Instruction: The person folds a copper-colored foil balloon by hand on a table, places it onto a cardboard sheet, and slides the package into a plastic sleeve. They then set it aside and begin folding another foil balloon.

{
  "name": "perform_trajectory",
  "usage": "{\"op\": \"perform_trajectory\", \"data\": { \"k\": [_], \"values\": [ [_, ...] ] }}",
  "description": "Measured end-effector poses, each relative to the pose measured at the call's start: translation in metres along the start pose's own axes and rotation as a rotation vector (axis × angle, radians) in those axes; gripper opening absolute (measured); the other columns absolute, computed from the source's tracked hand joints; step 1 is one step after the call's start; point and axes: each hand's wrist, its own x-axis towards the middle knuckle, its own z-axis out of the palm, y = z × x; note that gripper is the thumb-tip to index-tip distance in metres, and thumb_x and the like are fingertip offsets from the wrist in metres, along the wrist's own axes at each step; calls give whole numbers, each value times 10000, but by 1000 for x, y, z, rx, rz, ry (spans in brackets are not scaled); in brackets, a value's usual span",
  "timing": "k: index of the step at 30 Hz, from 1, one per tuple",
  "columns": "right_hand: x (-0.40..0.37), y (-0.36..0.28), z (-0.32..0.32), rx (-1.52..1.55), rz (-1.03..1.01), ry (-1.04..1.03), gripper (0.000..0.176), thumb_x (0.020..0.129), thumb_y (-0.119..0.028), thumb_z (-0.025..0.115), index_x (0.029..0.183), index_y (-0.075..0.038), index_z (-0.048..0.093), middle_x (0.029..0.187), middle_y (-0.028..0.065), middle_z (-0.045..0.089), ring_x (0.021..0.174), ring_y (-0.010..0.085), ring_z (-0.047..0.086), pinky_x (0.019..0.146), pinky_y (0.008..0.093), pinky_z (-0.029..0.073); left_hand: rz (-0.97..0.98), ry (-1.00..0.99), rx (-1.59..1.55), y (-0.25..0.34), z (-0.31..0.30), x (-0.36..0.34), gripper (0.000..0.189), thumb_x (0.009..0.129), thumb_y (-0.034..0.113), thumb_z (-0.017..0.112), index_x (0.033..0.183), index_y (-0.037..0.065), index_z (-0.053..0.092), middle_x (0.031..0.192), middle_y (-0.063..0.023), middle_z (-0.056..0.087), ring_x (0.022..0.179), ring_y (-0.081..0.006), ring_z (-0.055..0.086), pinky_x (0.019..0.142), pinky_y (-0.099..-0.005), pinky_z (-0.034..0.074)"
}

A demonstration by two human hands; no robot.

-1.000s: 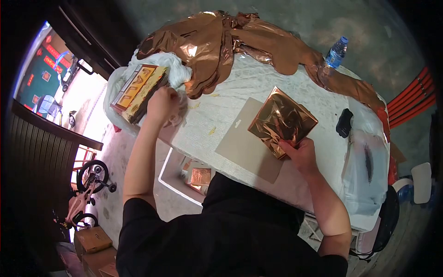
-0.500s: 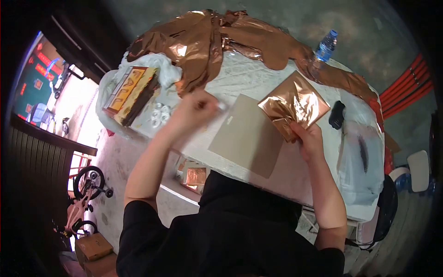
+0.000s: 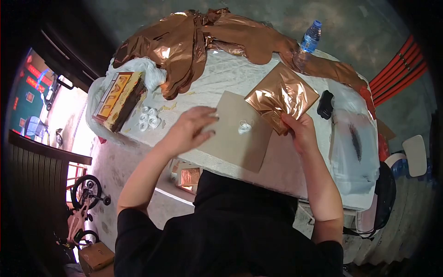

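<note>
My right hand [image 3: 302,131] pinches the lower corner of a folded copper-coloured foil balloon [image 3: 286,92], which looks square and is gathered at that corner. Beneath its left part lies a flat grey cardboard sheet [image 3: 230,143]. A small white ribbon roll [image 3: 244,128] rests on the sheet, with a thin loop at its upper edge. Over the sheet's left edge, my left hand [image 3: 191,129] is open with fingers apart and nothing in it. Several similar white ribbon rolls [image 3: 150,119] sit on the table left of that hand.
Large flat copper foil balloons [image 3: 249,34] drape along the table's far edge. A water bottle [image 3: 311,38] stands at the back right. A yellow-and-brown box [image 3: 119,99] on plastic lies at left. At right are a black object [image 3: 325,105] and clear plastic bags [image 3: 353,152].
The left hand has let go of a white ribbon roll, now on the cardboard, and opened. The right hand keeps the balloon. The whole view has shifted slightly.
</note>
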Motion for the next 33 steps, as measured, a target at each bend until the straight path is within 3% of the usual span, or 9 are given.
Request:
{"op": "perform_trajectory", "data": {
  "k": [1, 2, 8, 12, 16, 20, 24, 27, 33],
  "values": [
    [0, -1, 1, -4, 9, 4, 63, 867, -123, 656, 896, -77, 624, 748, 11, 638, 591, 91, 560, 507, 248, 427, 110, -63, 64, 3, 4, -7, 330, 860, 173, 634, 1166, 54, 611, 1312, -141, 533, 1246, -326, 459, 1041, -443, 354],
    [1, -1, -1, -6, 10, 8, 63, 867, -123, 656, 896, -77, 624, 748, 11, 638, 591, 91, 560, 507, 248, 427, 29, -188, 167, 7, 13, -14, 456, 897, 256, 584, 1314, 86, 507, 1434, -134, 416, 1365, -322, 327, 1103, -505, 242],
    [4, 0, 2, -19, 186, -49, 122, 842, -158, 687, 939, -101, 638, 753, -9, 633, 574, 65, 536, 480, 225, 385, -81, -117, 303, 41, 43, -18, 555, 929, 306, 520, 1421, 90, 380, 1481, -129, 349, 1397, -334, 260, 1121, -523, 184],
    [-2, -7, 11, -48, 280, -78, 149, 831, -158, 696, 953, -94, 636, 750, -17, 632, 558, 60, 517, 462, 208, 376, -105, -80, 311, 61, 61, -12, 576, 925, 311, 526, 1423, 70, 366, 1476, -142, 351, 1396, -356, 251, 1121, -523, 177],
    [-11, -8, 13, -138, 383, -136, 145, 826, -128, 699, 939, -71, 627, 739, -4, 629, 533, 71, 512, 447, 205, 392, -177, 58, 34, 61, 60, -13, 553, 845, 85, 539, 1361, -31, 377, 1424, -271, 354, 1365, -403, 288, 1124, -469, 229],
    [-23, -7, 20, -175, 495, -121, 138, 809, -172, 733, 822, -77, 633, 655, 3, 616, 446, 60, 477, 402, 186, 344, -252, 99, -132, 35, 41, -21, 481, 817, -32, 473, 1297, -47, 462, 1386, -254, 423, 1347, -377, 343, 1125, -401, 267],
    [-27, -16, 24, -218, 599, -124, 141, 820, -181, 720, 814, -75, 627, 637, 10, 610, 430, 69, 486, 393, 189, 348, -249, 76, -211, 40, 32, -11, 450, 826, 22, 537, 1268, -50, 488, 1350, -274, 448, 1320, -410, 363, 1117, -439, 269],
    [-25, -20, 18, -294, 674, -158, 145, 833, -193, 701, 816, -70, 625, 636, 22, 615, 430, 84, 526, 383, 200, 355, -116, 45, -243, 42, 38, 6, 459, 843, 24, 557, 1298, 12, 496, 1400, -221, 425, 1344, -374, 350, 1112, -408, 285],
    [-21, -10, 16, -283, 703, -185, 159, 851, -208, 669, 847, -54, 627, 643, 53, 626, 451, 132, 581, 362, 222, 381, 241, -225, -125, 48, 49, 37, 524, 857, 215, 633, 1339, 78, 483, 1422, -174, 407, 1368, -358, 302, 1105, -479, 240]
  ]
}}
